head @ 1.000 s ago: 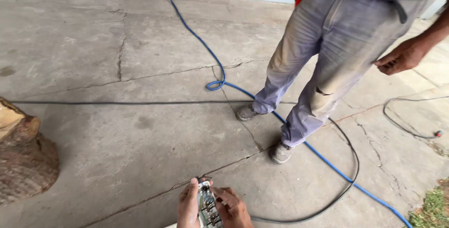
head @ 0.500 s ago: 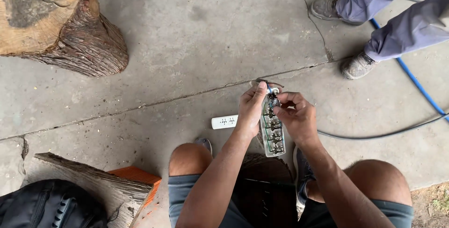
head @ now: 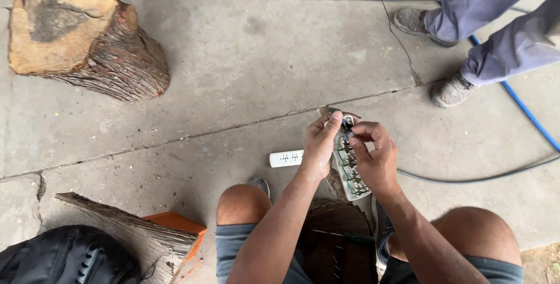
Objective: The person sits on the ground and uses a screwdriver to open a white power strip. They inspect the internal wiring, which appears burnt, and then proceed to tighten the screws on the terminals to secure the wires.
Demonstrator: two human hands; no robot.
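While held above the concrete floor (head: 233,74) between the knees, an opened power strip (head: 350,167) with exposed contacts is gripped by the left hand (head: 319,144), fingers wrapped on its edge. Its top end is pinched by the right hand (head: 376,158). A white cover (head: 286,158) lies just beside; a log stump (head: 81,33) well apart.

Bare arms and knees, 2 hands (head: 350,150), grey-blue shorts (head: 233,249).
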